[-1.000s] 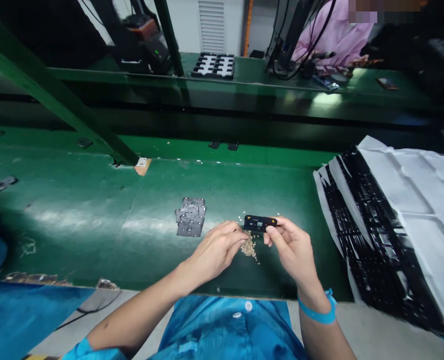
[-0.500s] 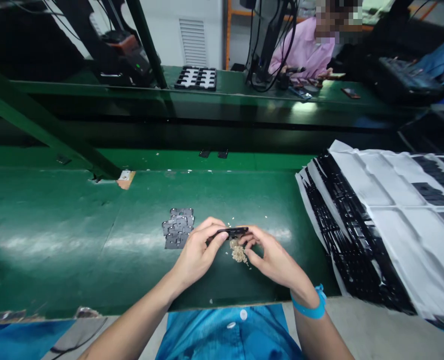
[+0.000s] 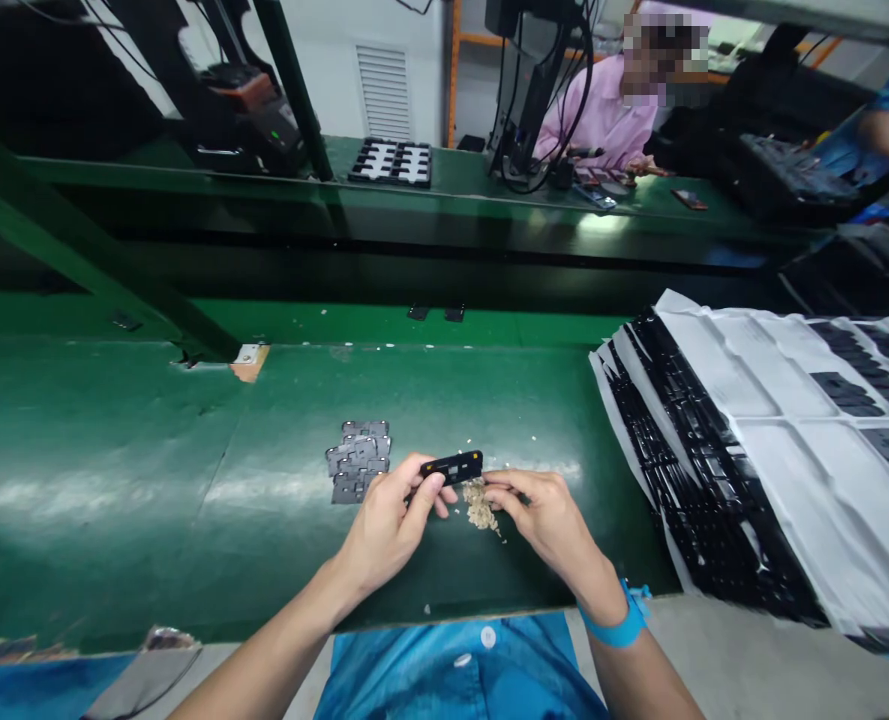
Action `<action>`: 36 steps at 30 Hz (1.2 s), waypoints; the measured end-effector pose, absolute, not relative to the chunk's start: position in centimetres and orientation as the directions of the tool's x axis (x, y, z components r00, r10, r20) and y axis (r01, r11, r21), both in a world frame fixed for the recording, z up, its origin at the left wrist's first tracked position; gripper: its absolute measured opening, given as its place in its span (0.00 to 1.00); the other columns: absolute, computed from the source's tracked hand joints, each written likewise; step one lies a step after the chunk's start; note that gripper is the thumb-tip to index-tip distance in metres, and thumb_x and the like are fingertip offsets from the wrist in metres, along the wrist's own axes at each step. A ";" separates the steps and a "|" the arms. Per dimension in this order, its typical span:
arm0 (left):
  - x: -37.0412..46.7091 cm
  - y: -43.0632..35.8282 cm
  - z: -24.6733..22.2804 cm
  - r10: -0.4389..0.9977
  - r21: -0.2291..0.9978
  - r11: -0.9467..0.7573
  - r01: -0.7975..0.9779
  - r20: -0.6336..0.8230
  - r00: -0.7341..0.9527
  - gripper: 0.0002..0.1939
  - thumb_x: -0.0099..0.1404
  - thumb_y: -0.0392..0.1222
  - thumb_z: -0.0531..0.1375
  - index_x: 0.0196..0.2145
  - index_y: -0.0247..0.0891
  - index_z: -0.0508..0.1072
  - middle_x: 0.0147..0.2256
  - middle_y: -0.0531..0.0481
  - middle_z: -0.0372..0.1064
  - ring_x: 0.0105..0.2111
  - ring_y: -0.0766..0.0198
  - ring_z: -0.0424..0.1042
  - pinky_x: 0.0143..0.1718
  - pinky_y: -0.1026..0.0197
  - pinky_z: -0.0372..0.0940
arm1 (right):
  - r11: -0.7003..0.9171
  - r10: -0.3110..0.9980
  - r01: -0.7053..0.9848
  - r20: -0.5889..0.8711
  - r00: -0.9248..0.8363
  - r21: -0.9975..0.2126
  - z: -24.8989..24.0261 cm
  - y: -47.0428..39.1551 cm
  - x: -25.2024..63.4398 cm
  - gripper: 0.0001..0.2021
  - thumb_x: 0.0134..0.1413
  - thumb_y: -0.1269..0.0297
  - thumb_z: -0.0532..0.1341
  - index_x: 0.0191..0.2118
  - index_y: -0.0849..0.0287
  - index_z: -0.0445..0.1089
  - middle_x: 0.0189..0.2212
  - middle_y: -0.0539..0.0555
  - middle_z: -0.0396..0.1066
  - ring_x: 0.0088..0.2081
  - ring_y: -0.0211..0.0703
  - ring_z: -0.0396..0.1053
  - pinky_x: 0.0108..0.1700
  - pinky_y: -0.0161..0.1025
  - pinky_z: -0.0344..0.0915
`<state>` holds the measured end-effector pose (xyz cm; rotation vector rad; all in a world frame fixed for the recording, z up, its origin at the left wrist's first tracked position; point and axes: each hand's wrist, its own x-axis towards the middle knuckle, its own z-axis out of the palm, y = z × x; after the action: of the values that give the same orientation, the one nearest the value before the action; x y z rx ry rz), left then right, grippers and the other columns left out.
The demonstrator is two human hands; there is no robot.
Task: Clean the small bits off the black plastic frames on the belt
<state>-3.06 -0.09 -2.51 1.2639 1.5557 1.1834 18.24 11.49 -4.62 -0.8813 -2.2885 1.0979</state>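
Observation:
My left hand (image 3: pixel 384 515) grips a flat black plastic part (image 3: pixel 453 467) by its left end, thumb in front. The part is tilted, its face with cutouts and small yellow spots toward me. Just past its right end, my right hand (image 3: pixel 547 505) has thumb and fingertips pinched together; whatever may be between them is too small to make out. Below the part, a heap of small beige pieces (image 3: pixel 480 508) lies on the green workbench (image 3: pixel 279 560). To the left of my left hand sits an overlapping pile of similar black plastic parts (image 3: pixel 358 465).
Stacked white trays (image 3: pixel 781 460) holding black parts stand at the right. A green slanted post (image 3: pixel 114 250) meets the bench at left. Two small black pieces (image 3: pixel 454 313) lie farther back. Across the bench, a person in pink (image 3: pixel 601 105) sits near a black-and-white tray (image 3: pixel 391 162).
The black part has turned so its face shows, and it has shifted slightly left. My right hand has come off its right end, and its fingers have drawn together.

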 end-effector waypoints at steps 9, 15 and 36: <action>-1.0 -0.4 -1.6 0.985 0.991 0.017 0.130 0.006 -0.172 0.13 0.83 0.50 0.50 0.43 0.39 0.64 0.25 0.58 0.67 0.23 0.69 0.67 0.29 0.65 0.62 | 0.173 0.763 0.006 0.130 -0.633 -0.985 -0.6 10.4 17.2 0.17 0.69 0.65 0.67 0.60 0.49 0.77 0.56 0.57 0.81 0.55 0.49 0.81 0.56 0.45 0.80; -0.7 -0.8 -1.7 0.986 0.987 -0.057 0.153 0.080 -0.147 0.11 0.84 0.46 0.49 0.45 0.39 0.66 0.27 0.57 0.67 0.24 0.69 0.66 0.30 0.64 0.61 | 0.283 0.842 0.069 0.214 -0.496 -0.957 -0.4 9.1 15.8 0.09 0.67 0.69 0.66 0.48 0.50 0.83 0.39 0.51 0.83 0.38 0.41 0.82 0.42 0.34 0.78; -0.4 -1.2 -1.6 0.982 0.984 -0.071 0.160 0.097 -0.160 0.12 0.84 0.46 0.50 0.45 0.39 0.67 0.28 0.58 0.61 0.25 0.69 0.61 0.29 0.64 0.56 | 0.271 0.866 0.042 0.224 -0.448 -0.962 -0.4 8.2 15.3 0.09 0.72 0.64 0.63 0.42 0.54 0.82 0.32 0.51 0.78 0.30 0.38 0.74 0.32 0.33 0.69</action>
<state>-0.44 -1.24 -1.57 1.3038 1.4096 1.3211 15.31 8.16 -0.37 -0.8348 -1.7259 1.2724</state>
